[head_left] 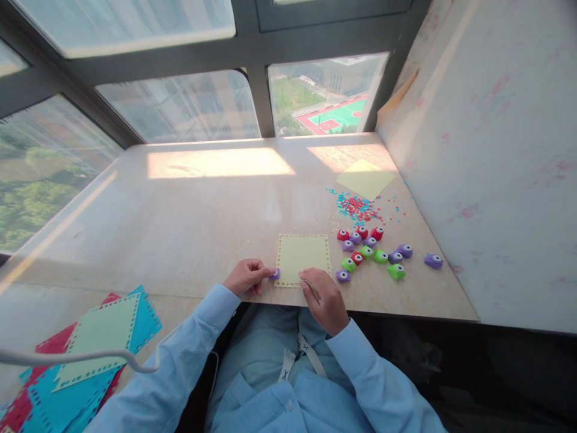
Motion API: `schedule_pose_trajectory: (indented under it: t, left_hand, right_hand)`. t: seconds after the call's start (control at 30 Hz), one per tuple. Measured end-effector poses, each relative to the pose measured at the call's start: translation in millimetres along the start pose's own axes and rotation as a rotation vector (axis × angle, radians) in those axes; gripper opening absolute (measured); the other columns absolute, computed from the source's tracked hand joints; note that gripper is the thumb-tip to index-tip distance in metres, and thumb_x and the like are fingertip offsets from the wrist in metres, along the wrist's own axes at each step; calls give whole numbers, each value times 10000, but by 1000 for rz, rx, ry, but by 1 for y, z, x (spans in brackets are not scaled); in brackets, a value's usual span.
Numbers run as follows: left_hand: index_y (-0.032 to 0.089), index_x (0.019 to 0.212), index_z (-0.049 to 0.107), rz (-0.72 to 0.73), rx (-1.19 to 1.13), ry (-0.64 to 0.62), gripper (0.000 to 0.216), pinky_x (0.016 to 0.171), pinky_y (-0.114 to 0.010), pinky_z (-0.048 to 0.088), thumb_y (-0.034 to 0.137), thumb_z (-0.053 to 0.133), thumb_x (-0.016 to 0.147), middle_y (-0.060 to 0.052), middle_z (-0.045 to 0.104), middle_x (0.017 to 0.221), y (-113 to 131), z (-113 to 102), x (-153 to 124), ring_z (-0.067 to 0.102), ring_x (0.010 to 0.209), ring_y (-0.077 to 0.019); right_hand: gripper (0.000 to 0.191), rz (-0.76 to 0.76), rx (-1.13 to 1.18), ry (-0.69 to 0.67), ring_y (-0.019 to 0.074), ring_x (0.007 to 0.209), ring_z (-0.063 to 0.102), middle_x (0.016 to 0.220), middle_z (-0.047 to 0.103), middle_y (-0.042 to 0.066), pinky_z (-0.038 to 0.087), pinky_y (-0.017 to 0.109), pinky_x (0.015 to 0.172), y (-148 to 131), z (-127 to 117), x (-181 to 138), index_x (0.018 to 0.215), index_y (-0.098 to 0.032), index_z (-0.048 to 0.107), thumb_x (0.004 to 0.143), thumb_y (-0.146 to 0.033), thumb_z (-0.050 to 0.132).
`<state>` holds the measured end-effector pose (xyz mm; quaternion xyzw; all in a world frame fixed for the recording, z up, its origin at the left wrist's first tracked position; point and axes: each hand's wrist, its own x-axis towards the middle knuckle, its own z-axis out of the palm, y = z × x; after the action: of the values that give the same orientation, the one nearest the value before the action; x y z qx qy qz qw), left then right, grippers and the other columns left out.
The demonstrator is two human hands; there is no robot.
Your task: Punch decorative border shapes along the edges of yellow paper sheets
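Note:
A pale yellow sheet of paper (pixel 303 255) lies before me near the table's front edge, with small punched holes along its borders. My left hand (pixel 249 275) is closed on a small purple craft punch (pixel 274 274), which sits at the sheet's lower left edge. Over the lower right part of the paper is my right hand (pixel 323 299), its fingers curled with the tips at the sheet. Whether anything is pinched in them is hidden. Several purple, red and green craft punches (pixel 366 252) stand to the right of the sheet.
Red and blue paper bits (pixel 358 208) lie heaped behind the punches, near another yellow sheet (pixel 366 178). At the lower left is a stack of punched coloured sheets (pixel 97 337), with a grey cable (pixel 90 356) crossing above it. A wall (pixel 496 180) bounds the right side; windows (pixel 180 102) stand behind.

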<state>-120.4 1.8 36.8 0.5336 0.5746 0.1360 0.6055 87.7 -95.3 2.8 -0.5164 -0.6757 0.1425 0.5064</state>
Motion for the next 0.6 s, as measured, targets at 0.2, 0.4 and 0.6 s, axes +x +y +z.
schedule_pose_trajectory:
  t: [0.2, 0.4, 0.6]
  left_hand:
    - [217, 571, 405, 144, -93, 216, 497, 343, -186, 276, 623, 667, 687, 47, 494, 348, -15, 5, -11, 388, 295, -72]
    - [196, 993, 514, 254, -91, 288, 508, 387, -185, 313, 531, 730, 678, 136, 432, 467, -19, 11, -17, 395, 354, -79]
    - [156, 996, 618, 391, 148, 320, 369, 509, -208, 358, 402, 664, 725, 102, 415, 517, -28, 12, -8, 426, 485, -97]
  right_hand:
    - [216, -2, -39, -35, 231, 973, 668, 965, 731, 90, 562, 425, 899, -1, 2, 0, 1020, -204, 681, 926, -143, 497]
    - [213, -31, -22, -36, 220, 980, 677, 972, 738, 84, 560, 423, 920, 1, 6, 1, 1021, -205, 682, 922, -129, 510]
    - [202, 44, 185, 65, 215, 990, 695, 993, 744, 61, 570, 412, 910, -32, -35, 7, 1046, -236, 679, 925, -133, 554]
